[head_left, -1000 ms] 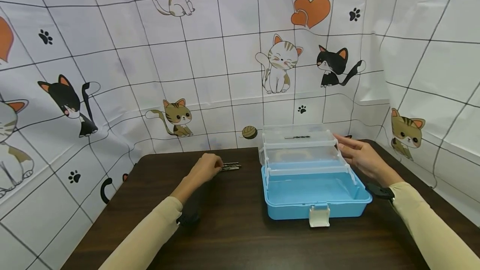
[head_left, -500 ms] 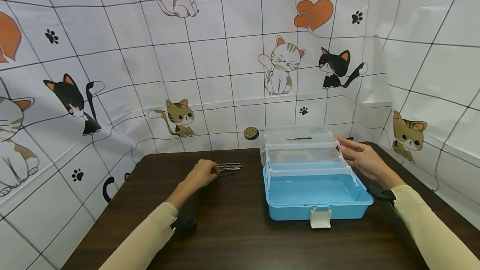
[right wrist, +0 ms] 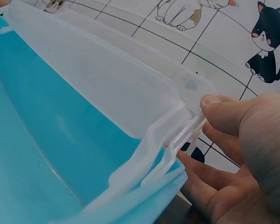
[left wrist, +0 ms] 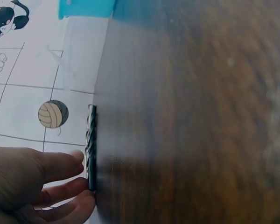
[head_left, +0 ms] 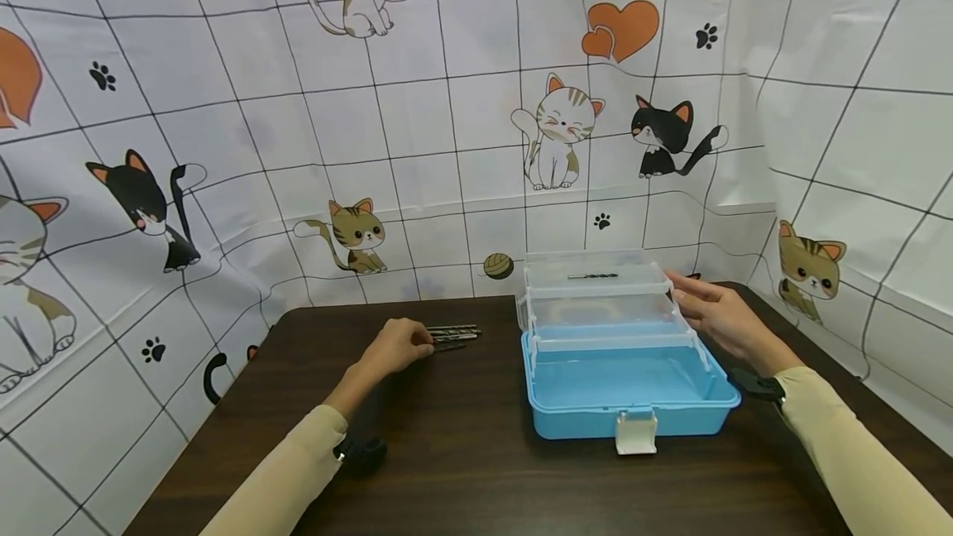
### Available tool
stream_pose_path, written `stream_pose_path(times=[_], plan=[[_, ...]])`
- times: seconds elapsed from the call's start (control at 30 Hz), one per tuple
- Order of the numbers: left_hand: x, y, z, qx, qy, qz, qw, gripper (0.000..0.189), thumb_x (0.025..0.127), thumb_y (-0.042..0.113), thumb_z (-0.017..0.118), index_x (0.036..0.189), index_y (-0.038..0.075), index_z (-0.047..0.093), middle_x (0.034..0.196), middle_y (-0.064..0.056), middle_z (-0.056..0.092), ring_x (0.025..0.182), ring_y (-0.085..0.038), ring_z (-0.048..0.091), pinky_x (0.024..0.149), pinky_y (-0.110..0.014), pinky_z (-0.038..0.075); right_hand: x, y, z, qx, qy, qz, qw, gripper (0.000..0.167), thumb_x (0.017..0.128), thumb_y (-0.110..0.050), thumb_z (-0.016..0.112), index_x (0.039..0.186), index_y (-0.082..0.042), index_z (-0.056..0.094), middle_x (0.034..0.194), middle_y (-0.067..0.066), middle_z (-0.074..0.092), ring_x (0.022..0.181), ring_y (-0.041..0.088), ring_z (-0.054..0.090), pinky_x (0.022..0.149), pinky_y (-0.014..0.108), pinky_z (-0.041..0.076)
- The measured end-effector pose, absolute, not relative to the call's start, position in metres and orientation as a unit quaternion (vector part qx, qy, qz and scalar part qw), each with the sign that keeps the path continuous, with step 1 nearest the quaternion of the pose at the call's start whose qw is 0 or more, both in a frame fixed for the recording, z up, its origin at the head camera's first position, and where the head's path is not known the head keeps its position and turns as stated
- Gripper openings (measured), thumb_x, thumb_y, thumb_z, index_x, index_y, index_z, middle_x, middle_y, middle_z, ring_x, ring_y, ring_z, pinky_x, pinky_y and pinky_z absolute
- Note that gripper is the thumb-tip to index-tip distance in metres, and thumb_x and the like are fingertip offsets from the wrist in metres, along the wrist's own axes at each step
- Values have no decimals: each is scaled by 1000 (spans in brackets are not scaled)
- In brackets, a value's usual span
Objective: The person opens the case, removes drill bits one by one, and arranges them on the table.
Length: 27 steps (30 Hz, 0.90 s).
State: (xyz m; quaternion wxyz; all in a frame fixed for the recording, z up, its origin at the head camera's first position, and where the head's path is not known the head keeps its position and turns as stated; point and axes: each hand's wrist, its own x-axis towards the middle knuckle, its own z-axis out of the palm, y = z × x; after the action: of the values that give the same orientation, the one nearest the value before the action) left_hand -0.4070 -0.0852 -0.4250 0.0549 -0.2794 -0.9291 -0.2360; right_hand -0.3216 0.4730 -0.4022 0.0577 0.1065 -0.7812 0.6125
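Several metal drill bits (head_left: 465, 331) lie side by side on the dark table, left of a toolbox. My left hand (head_left: 396, 346) is at their left end, its thumb and fingertips pinching the end of a drill bit (head_left: 451, 346) lying slightly nearer than the rest. In the left wrist view, the bits (left wrist: 92, 135) overlap, with the thumb beside them. The light-blue toolbox (head_left: 588, 423) stands open, its clear trays (head_left: 606, 304) raised in tiers. One drill bit (head_left: 593, 275) rests in the top tray. My right hand (right wrist: 245, 144) grips the trays' right edge, thumb on top.
The toolbox's white latch (head_left: 636, 433) hangs down at the front. A white cat-print sheet (head_left: 447, 122) covers the wall behind and to the right of the table (head_left: 476, 470). The blue bottom compartment holds nothing visible.
My left hand has drawn slightly left and toward me, and one drill bit now lies apart from the bundle. The right hand stays at the toolbox.
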Motion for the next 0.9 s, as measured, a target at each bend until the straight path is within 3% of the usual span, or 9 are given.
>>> stream_pose_path(times=[0.3,0.63,0.9], plan=[[-402,-79,-419,-269,-930,-238,73,20,99,28,71,108,12,77,98,1,69,88,-18,65,76,-42,56,-324,473,-403,104,-786,607,62,64,105,-35,58,159,-8,36,160,26,30,114,5,61,89,37,56],[-390,-41,-400,-279,-916,-253,138,33,101,39,65,120,13,73,109,-1,67,98,-20,64,80,-44,55,-320,472,-402,108,-790,599,70,59,106,-32,57,158,-10,39,158,26,33,117,10,60,88,38,56],[-385,5,-375,-317,-887,-281,185,40,104,41,61,134,15,66,131,-7,59,117,-26,59,92,-48,52,-318,470,-402,111,-792,595,74,58,107,-31,56,158,-9,38,158,27,33,119,11,59,89,36,56]])
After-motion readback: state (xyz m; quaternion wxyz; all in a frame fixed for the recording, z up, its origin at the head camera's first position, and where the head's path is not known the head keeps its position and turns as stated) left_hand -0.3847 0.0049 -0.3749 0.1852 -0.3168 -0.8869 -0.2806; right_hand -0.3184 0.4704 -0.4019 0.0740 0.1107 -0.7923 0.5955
